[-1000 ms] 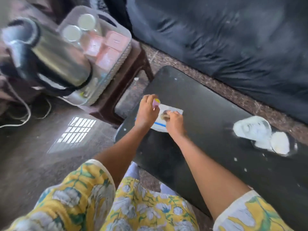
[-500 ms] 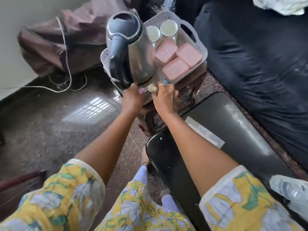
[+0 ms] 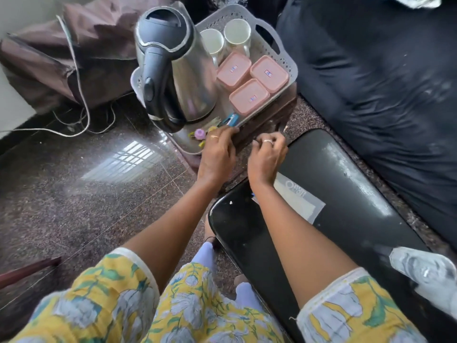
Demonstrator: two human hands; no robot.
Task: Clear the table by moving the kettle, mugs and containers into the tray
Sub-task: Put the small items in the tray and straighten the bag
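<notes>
A grey perforated tray (image 3: 284,58) rests on a low brown stool (image 3: 269,120). It holds a steel kettle (image 3: 188,78) with a black handle, two white mugs (image 3: 214,42) (image 3: 237,30) and three pink lidded containers (image 3: 233,69) (image 3: 269,73) (image 3: 248,96). Small items lie at the tray's near edge, among them a purple piece (image 3: 199,133) and a blue piece (image 3: 232,119). My left hand (image 3: 217,154) lies flat with its fingertips at that edge, holding nothing. My right hand (image 3: 268,157) hovers over the corner of the black table (image 3: 346,206), fingers curled and empty.
A white paper slip (image 3: 301,201) lies on the table and crumpled clear plastic (image 3: 427,273) sits at its right end. A dark sofa (image 3: 383,82) runs behind. A white cord (image 3: 79,82) and a brown bag (image 3: 49,58) are on the floor to the left.
Both hands carried small items from the table to the tray's near edge and let them go. The right hand has since drawn back toward the table.
</notes>
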